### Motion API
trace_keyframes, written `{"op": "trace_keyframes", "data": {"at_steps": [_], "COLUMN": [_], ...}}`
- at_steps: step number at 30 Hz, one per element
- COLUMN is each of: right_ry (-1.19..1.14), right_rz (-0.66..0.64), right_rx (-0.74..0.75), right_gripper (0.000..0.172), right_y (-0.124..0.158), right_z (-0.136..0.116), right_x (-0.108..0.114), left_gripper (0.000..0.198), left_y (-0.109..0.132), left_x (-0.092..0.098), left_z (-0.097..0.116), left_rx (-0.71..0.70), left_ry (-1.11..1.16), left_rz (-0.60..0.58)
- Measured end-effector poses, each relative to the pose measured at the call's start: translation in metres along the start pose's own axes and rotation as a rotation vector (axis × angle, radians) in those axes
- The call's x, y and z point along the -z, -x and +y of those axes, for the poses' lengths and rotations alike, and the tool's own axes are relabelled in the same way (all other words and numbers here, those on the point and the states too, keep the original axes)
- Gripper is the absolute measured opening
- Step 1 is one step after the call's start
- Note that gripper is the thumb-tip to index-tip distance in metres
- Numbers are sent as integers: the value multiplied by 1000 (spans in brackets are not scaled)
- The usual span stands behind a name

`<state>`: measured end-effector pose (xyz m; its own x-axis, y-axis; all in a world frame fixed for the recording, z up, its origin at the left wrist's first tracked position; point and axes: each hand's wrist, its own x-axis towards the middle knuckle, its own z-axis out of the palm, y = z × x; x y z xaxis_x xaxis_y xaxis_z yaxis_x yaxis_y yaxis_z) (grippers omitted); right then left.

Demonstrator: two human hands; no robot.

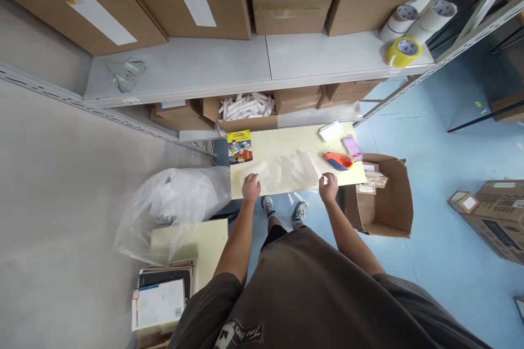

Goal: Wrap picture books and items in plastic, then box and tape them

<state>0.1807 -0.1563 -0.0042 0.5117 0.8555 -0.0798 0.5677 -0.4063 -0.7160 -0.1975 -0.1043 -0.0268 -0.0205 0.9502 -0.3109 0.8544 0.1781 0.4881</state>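
Note:
A thin, translucent white sheet (289, 170), perhaps a flat plastic bag, stretches over the front of the pale yellow table (278, 139). At its left end, my left hand (251, 187) is closed on the edge. My right hand (328, 188) pinches the near right corner. Behind the left end lies a colourful yellow and purple booklet (240, 147). Beyond my right hand are an orange and blue tape dispenser (339, 161), a small white stack (331, 131) of what look like cards, and a blurred pink item (352, 148).
A shelf (229, 62) stands behind the table, with large cartons (292, 5), tape rolls (404, 53) and glasses (126, 73). A lower box holds white rolled pieces (248, 106). An open carton (391, 196) is at the right, a clear plastic sack (176, 196) at the left.

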Motion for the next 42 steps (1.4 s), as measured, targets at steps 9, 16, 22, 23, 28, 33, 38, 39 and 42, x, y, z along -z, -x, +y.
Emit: {"op": "trace_keyframes", "data": {"at_steps": [9, 16, 22, 23, 28, 33, 38, 39, 42], "right_ry": [219, 565, 474, 407, 16, -169, -116, -78, 29], "right_rz": [-572, -789, -545, -492, -449, -472, -533, -555, -626], "right_rx": [263, 191, 142, 158, 266, 159, 10, 20, 108], "right_gripper": [64, 79, 64, 61, 56, 62, 66, 65, 65], "right_y": [-9, -25, -18, -15, 1, -12, -35, -35, -27], "right_z": [19, 54, 27, 17, -62, -142, -185, -190, -198], "right_x": [-54, -52, -67, -75, -140, -226, -302, -315, -344], "left_gripper": [97, 103, 96, 94, 77, 62, 62, 61, 54], "left_y": [6, 5, 6, 6, -8, -56, -119, -130, -157], "left_x": [-24, -24, -23, -22, -4, 39, 67, 68, 66], "left_z": [-20, -20, -20, -22, -43, -91, -136, -142, -154], "left_rx": [152, 192, 139, 120, 52, 111, 238, 256, 276], "left_ry": [-180, -216, -228, -216, -89, 119, 367, 415, 504], "left_rz": [-237, -266, -309, -297, -133, 56, 15, -10, -83]}}
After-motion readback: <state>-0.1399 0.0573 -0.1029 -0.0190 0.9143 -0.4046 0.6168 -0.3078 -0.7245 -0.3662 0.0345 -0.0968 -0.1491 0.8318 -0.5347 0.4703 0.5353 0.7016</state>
